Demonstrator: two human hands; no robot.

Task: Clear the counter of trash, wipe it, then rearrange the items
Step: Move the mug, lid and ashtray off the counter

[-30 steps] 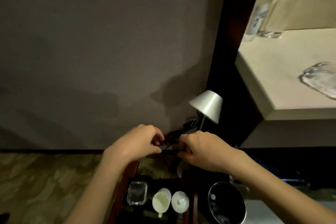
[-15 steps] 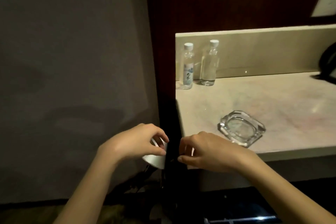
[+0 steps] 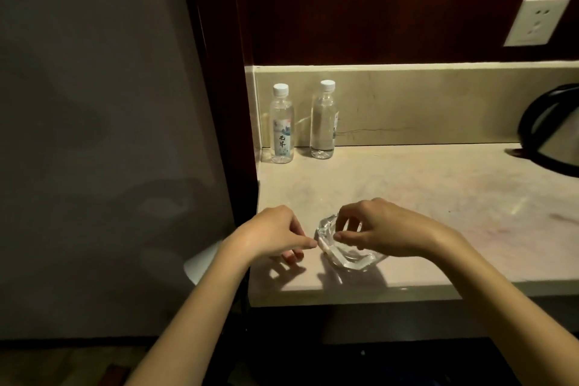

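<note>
Dim light falls on a grey wall at the left, a dark wooden post beside it, and then a pale stone counter [image 3: 438, 191] set into a dark wood alcove. Low against the wall, just left of the counter's front corner, a white lampshade [image 3: 200, 263] shows behind the person's left forearm. At the counter's back left corner stand two capped water bottles, one with a printed label [image 3: 281, 125] and a second bottle [image 3: 324, 121] just to its right, both upright and near each other. Near the front edge, the left hand [image 3: 269, 236] hovers with its fingers loosely curled and its thumb pointing toward a glass ashtray [image 3: 347, 249]; it grasps nothing that I can see. The right hand [image 3: 385, 229] is over the ashtray with thumb and fingertips drawn together at its rim, but whether they pinch the glass or some small scrap cannot be told. Farther right the counter is bare stone with faint reddish marks, a dark kettle [image 3: 551, 128] stands at the far right edge, and a white wall socket [image 3: 535, 20] sits above. No loose trash shows, so clearing looks largely done; no cloth is in sight, so wiping seems not yet begun, and arranging remains.
</note>
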